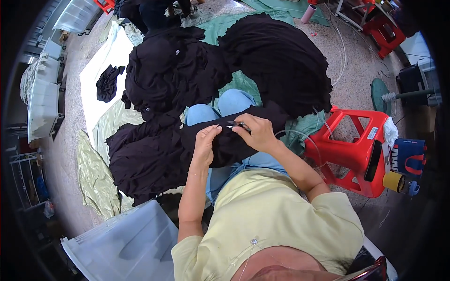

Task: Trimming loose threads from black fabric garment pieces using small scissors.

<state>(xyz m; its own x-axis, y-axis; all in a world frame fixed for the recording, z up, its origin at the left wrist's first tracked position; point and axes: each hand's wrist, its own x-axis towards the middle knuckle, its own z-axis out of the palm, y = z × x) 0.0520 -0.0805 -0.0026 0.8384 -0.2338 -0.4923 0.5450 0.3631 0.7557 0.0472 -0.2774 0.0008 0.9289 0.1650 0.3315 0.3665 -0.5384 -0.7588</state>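
Observation:
A black garment (220, 145) lies across my lap. Its upper edge is pinched between the thumb and fingers of my left hand (207, 136). Just to the right, my right hand (255, 131) is closed around small thread snips (240, 125), whose tip points toward the left hand a short way above the cloth. Most of the snips' handle is hidden by my fingers. Something small and white shows by the tip, too small to name.
Heaps of black garments (173, 75) and a wide black pile (276, 61) lie ahead on sheets. A red stool (349, 136) stands at my right, with a yellow tape roll (393, 181) beside it. A translucent bin (126, 239) is at lower left. Another person (154, 16) is at the far edge.

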